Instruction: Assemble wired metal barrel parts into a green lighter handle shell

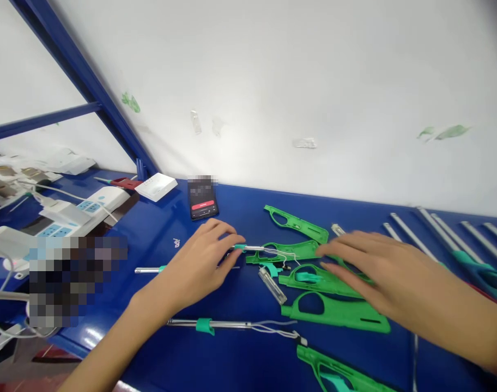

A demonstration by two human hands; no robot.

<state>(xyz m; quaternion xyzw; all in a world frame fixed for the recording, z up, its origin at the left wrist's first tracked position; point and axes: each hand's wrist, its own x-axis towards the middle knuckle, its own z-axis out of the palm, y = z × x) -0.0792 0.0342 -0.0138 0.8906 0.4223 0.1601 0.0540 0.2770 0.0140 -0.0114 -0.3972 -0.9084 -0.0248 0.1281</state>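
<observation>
My left hand [210, 253] pinches a thin metal lighter tube [252, 248] by its teal collar, between thumb and fingers. White wires from the tube trail over a green lighter handle shell [287, 251]. My right hand [367, 261] is over the right ends of the shells, fingers stretched and thumb apart, slightly blurred; contact with a shell is unclear. Under the wires lie a teal trigger piece [272, 269] and a clear fuel tank [273, 286]. Nearer me are another green shell [338, 316] and a second wired tube [232, 325] with a teal collar.
A phone [202, 198] and a white box [156, 187] are near the white wall. Power strips [74, 215] and cables crowd the left. Several metal tubes [416, 237] lie at right. Another green shell [334, 370] is at the front. A blue post [85, 65] rises at left.
</observation>
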